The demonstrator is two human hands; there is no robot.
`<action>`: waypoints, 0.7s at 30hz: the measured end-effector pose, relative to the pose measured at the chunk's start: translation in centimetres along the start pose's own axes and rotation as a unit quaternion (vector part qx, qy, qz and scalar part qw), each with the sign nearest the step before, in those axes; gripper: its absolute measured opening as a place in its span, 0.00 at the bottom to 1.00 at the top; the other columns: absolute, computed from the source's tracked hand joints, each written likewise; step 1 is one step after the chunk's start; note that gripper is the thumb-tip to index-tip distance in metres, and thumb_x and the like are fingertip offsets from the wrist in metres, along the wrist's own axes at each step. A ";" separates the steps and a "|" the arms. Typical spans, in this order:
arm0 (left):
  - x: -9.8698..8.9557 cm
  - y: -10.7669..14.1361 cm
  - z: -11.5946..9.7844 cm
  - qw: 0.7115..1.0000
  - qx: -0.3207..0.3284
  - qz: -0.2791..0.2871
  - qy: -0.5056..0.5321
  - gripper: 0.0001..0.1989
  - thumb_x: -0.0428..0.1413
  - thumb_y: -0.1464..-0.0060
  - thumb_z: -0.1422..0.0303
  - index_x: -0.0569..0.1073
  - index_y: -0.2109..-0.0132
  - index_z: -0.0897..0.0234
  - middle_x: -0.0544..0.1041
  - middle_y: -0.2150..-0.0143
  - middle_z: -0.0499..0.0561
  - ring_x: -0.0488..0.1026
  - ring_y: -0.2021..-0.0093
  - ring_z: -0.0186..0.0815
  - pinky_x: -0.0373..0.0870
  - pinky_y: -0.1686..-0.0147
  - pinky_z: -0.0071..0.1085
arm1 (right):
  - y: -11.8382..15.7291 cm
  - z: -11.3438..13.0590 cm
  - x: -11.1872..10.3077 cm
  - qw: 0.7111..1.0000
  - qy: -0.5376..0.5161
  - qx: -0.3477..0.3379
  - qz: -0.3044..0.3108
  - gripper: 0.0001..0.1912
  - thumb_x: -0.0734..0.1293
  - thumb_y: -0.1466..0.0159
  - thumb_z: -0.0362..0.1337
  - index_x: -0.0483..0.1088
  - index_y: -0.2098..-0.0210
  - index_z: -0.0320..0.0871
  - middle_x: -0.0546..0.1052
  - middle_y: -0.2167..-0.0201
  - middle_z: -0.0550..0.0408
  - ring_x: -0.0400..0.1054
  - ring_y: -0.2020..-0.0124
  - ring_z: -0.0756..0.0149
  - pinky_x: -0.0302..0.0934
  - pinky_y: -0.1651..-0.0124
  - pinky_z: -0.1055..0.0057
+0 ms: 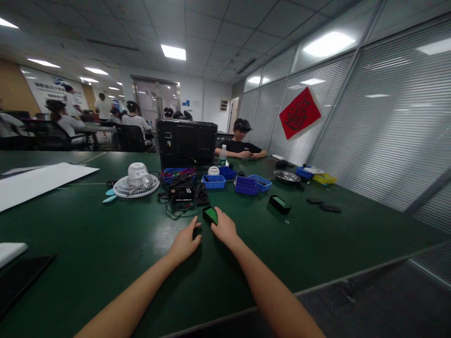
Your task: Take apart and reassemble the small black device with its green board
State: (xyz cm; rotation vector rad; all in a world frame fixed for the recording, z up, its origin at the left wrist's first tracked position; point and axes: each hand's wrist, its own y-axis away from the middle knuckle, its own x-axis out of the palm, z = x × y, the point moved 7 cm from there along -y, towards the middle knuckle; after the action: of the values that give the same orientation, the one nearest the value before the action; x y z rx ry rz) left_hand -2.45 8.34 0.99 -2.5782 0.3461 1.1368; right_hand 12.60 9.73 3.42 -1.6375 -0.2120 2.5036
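Two hands rest mid-tabletop [105, 244]: the left hand [185, 243] lies flat with loose fingers over a small dark piece [197, 231], the right hand [224, 228] curls on a green-topped block [210, 215]. Bare green lies on both sides; cables [176, 206] crowd just ahead, and the near edge runs under the forearms.

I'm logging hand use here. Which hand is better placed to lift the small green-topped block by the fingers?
Probably the right hand: its fingers already rest against the green-topped block. The left hand lies on the table beside it, over a small dark object.
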 end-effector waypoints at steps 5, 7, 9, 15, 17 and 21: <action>0.3 -1.4 0.7 0.999 -0.033 -0.038 0.020 0.32 0.49 0.49 0.70 0.50 0.38 0.65 0.71 0.48 0.52 0.66 0.47 0.35 0.58 0.47 0.30 | -1.4 -5.2 -2.3 0.995 0.037 0.086 -0.023 0.32 0.62 0.45 0.38 0.53 0.42 0.38 0.69 0.53 0.44 0.65 0.55 0.59 0.57 0.57 0.69; 0.4 -1.5 0.9 0.998 -0.037 -0.044 0.032 0.30 0.48 0.48 0.70 0.52 0.39 0.65 0.71 0.48 0.51 0.67 0.48 0.34 0.59 0.48 0.30 | -1.6 -7.1 -3.0 0.992 0.051 0.108 -0.033 0.31 0.62 0.44 0.39 0.55 0.43 0.37 0.69 0.53 0.43 0.65 0.55 0.58 0.58 0.56 0.68; 0.3 -1.5 1.0 0.997 -0.040 -0.046 0.038 0.29 0.48 0.48 0.70 0.53 0.39 0.65 0.72 0.49 0.51 0.67 0.48 0.34 0.59 0.48 0.29 | -1.6 -8.3 -3.4 0.991 0.063 0.114 -0.040 0.30 0.63 0.44 0.41 0.57 0.45 0.36 0.69 0.54 0.42 0.64 0.54 0.57 0.58 0.55 0.67; 0.0 -1.3 0.8 0.998 -0.038 -0.048 0.025 0.27 0.49 0.49 0.70 0.56 0.41 0.65 0.73 0.51 0.51 0.68 0.50 0.35 0.60 0.50 0.31 | -0.8 -9.7 -3.2 0.988 0.061 0.126 -0.060 0.28 0.62 0.45 0.47 0.62 0.50 0.36 0.68 0.56 0.42 0.64 0.56 0.57 0.59 0.58 0.67; -0.1 -1.3 0.8 0.998 -0.032 -0.051 0.028 0.27 0.49 0.49 0.70 0.56 0.41 0.64 0.73 0.51 0.51 0.69 0.51 0.35 0.61 0.50 0.31 | -0.6 -9.9 -3.1 0.987 0.051 0.139 -0.056 0.29 0.62 0.45 0.48 0.61 0.49 0.37 0.67 0.55 0.43 0.66 0.58 0.57 0.60 0.61 0.68; 0.0 -1.1 1.1 0.997 -0.028 -0.049 0.050 0.28 0.49 0.49 0.69 0.54 0.40 0.64 0.73 0.51 0.51 0.69 0.51 0.34 0.61 0.50 0.30 | -0.5 -10.2 -3.8 0.985 0.023 0.161 -0.052 0.32 0.62 0.45 0.50 0.58 0.46 0.39 0.67 0.53 0.43 0.66 0.57 0.57 0.59 0.60 0.68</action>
State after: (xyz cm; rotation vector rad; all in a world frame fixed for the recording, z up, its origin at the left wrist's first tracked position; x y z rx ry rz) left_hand -2.77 9.77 0.48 -2.6741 0.2114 1.0007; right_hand 23.50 9.86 2.83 -1.5087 0.1058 2.2752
